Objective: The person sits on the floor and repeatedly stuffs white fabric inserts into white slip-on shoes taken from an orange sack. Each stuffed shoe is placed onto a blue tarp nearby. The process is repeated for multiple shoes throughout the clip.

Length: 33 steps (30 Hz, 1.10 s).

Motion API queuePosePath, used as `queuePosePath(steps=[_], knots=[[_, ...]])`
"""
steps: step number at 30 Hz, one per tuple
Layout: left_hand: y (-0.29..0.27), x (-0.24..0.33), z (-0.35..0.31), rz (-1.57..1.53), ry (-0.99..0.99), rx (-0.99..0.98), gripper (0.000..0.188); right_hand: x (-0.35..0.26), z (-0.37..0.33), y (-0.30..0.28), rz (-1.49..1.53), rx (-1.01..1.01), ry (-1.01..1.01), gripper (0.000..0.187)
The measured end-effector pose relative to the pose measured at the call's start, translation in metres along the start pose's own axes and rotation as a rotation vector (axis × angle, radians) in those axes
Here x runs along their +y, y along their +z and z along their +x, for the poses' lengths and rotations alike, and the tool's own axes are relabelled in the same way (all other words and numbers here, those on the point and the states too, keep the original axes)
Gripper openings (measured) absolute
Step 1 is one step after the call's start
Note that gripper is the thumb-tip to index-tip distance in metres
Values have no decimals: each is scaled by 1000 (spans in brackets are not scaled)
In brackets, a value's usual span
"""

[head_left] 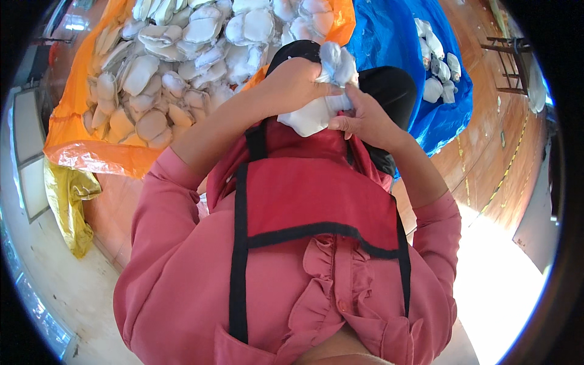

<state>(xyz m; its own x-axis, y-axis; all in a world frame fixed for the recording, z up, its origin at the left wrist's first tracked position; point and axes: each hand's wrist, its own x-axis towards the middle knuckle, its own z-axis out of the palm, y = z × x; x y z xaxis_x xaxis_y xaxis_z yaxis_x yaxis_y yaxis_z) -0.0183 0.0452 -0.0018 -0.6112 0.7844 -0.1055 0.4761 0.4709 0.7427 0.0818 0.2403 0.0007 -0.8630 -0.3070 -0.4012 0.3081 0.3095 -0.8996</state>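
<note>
Above my lap I hold a soft white stuffed piece (309, 118) between both hands; its exact kind I cannot make out. Fluffy white stuffing or cloth (338, 64) sticks up from its far end. My left hand (297, 85) closes around its left side, thumb pointing right. At its right edge my right hand (368, 118) pinches it between thumb and fingers. Past my hands, an orange plastic sheet (73, 121) bears a heap of similar white padded pieces (176, 45).
To the right, a blue plastic sheet (383, 36) carries several white pieces (439, 67). A crumpled yellow bag (70, 201) lies at the left on the floor. A dark wooden stool or rack (514, 64) stands far right. A red apron (316, 198) covers my lap.
</note>
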Motion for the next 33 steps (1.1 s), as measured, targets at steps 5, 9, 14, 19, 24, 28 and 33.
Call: queuePosePath(steps=[5, 9, 14, 19, 24, 28, 33], knots=[[-5, 12, 9, 120, 4, -144, 49, 0, -6, -2, -52, 81, 47, 49], [0, 18, 15, 172, 96, -173, 51, 16, -7, -10, 119, 38, 131, 41], [-1, 20, 23, 77, 100, -266, 52, 24, -20, -13, 389, -148, 168, 45], [9, 20, 30, 6, 164, -391, 52, 44, -28, -2, 454, -295, 188, 61], [23, 38, 32, 95, 232, -553, 47, 70, -32, 30, 441, -74, 416, 72], [31, 25, 34, 66, 204, -510, 48, 67, -18, 46, 762, -59, 388, 73], [10, 2, 53, -413, -82, -379, 55, 48, -11, 77, 1062, 58, 30, 65]])
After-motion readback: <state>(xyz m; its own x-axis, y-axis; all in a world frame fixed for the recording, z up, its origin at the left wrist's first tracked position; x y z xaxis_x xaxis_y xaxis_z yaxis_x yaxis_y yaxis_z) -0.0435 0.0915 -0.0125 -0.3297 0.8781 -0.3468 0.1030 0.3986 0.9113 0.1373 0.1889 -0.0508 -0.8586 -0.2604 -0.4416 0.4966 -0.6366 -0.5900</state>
